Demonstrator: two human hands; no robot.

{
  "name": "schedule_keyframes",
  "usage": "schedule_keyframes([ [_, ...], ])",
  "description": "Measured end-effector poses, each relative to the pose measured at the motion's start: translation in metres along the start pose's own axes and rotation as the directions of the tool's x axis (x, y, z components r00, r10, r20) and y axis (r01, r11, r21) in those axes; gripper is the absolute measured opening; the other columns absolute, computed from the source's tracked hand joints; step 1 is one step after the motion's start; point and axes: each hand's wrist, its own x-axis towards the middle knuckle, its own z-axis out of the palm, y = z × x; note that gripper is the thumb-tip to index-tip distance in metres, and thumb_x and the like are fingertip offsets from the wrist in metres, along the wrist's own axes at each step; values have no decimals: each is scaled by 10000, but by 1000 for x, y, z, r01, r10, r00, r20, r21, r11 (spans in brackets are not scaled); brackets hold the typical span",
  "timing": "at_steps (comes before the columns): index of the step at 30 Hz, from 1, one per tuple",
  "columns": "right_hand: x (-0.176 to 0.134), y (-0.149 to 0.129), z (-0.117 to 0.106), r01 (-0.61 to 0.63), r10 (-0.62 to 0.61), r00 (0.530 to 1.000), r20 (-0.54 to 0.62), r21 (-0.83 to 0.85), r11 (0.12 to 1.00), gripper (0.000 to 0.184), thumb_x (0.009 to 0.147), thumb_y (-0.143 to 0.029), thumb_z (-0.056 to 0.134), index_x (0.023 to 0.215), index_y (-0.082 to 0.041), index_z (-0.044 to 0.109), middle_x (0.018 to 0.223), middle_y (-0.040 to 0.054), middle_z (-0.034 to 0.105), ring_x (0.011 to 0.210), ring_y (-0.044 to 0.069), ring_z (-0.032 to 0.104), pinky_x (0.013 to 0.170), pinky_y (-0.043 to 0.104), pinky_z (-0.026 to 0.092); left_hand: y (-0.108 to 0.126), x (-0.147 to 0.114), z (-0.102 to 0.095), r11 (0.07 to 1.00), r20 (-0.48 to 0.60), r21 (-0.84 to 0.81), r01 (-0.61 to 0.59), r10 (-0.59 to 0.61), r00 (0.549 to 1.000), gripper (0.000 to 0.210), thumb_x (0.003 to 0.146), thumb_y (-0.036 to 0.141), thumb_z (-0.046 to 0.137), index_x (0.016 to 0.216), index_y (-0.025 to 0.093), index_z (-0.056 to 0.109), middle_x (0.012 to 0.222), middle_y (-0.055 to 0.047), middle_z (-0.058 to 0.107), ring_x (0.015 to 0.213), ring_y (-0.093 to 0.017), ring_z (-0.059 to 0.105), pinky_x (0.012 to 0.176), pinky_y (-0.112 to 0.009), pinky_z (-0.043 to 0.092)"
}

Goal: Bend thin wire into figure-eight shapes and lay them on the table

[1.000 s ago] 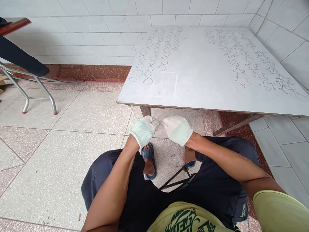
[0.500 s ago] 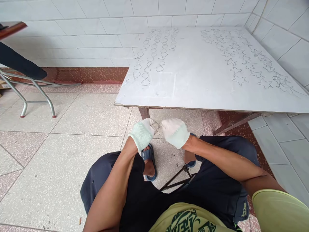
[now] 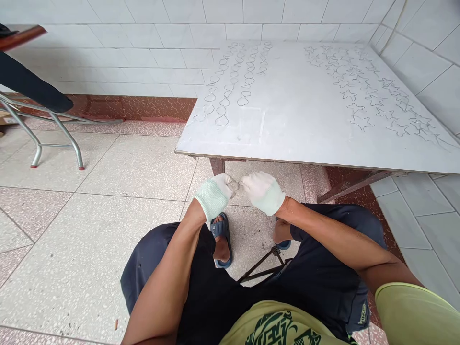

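Note:
My left hand (image 3: 217, 192) and my right hand (image 3: 263, 191) both wear white gloves with pale green cuffs. They meet at the fingertips in front of the table's near edge, over the floor between my feet. Each hand is closed in a pinch. Whatever lies between the fingers is too small or too hidden to name. Beyond them, the white tabletop (image 3: 294, 115) bears rows of thin wire-like figure-eight shapes (image 3: 246, 85) on its left part. Star-shaped outlines (image 3: 361, 79) of the same thin line lie in rows on the right part.
Tiled walls (image 3: 151, 28) close off the back and right. At the left stands a metal-legged folding stool (image 3: 59, 143) with another person's dark-trousered leg (image 3: 32, 84) over it, below a red-brown table edge (image 3: 27, 37). A dark folding stand (image 3: 264, 266) is between my feet.
My fingertips stay together, with the right hand turned slightly and shifted a little right and up. The background has shifted slightly as my head moved.

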Motion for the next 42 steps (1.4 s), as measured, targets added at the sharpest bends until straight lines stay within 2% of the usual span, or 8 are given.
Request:
schedule_keyframes([
  [5,5,5,3,-110,108,989,-98,-9,994,385,1125,-366,423,1108,-213,776,931,103,772,858,252,656,746,366,368,6,7,-2,1000,-21,2,10,-10,1000,154,776,350,737,689,236,682,524,-4,618,514,-173,541,502,-297,362],
  [9,1,9,7,-52,52,989,-140,2,999,341,1096,-273,458,1120,-227,794,864,84,750,816,232,625,744,355,355,6,9,-3,999,-81,-48,17,-21,996,166,774,356,740,699,234,656,528,-10,626,554,-186,597,508,-290,368],
  [16,-7,7,5,-48,56,993,-102,70,996,334,1076,-183,464,1161,-183,787,777,71,693,782,205,564,743,332,339,6,5,3,985,-151,-170,2,-28,988,259,810,414,694,668,243,561,482,5,562,570,-184,652,533,-261,425],
  [21,-8,4,2,-64,69,995,-68,78,995,332,1087,-191,446,1085,-167,777,785,77,697,791,200,561,761,321,348,16,0,7,949,-173,-315,26,-85,981,224,800,402,712,738,218,599,585,-11,652,463,-130,560,481,-255,417],
  [31,0,-2,-3,-150,152,988,-23,81,985,403,1154,-353,392,1189,-201,763,896,96,774,828,195,626,744,316,366,20,-5,7,968,-148,-250,-11,-27,989,264,837,458,696,763,211,646,615,-40,699,534,-156,611,500,-265,435],
  [36,3,0,-1,-208,206,978,30,106,972,348,1146,-341,456,1213,-167,750,897,79,778,870,164,675,773,271,443,25,-9,10,986,-163,-166,-26,-1,987,238,828,411,692,717,211,627,590,-20,671,533,-145,581,540,-267,435],
  [39,3,-1,4,-223,218,974,59,108,969,295,1089,-377,608,1249,-153,712,1129,97,754,998,196,711,894,337,570,28,-10,14,990,-145,-139,-13,-8,989,251,840,405,679,691,222,593,549,-2,629,517,-141,560,546,-265,424],
  [42,2,-1,5,-229,221,972,75,116,967,400,1036,-410,695,1363,-183,652,1370,110,664,1154,255,696,975,476,617,27,-9,16,992,-142,-124,8,-26,990,256,847,380,663,668,227,563,563,-8,643,525,-139,571,552,-263,429],
])
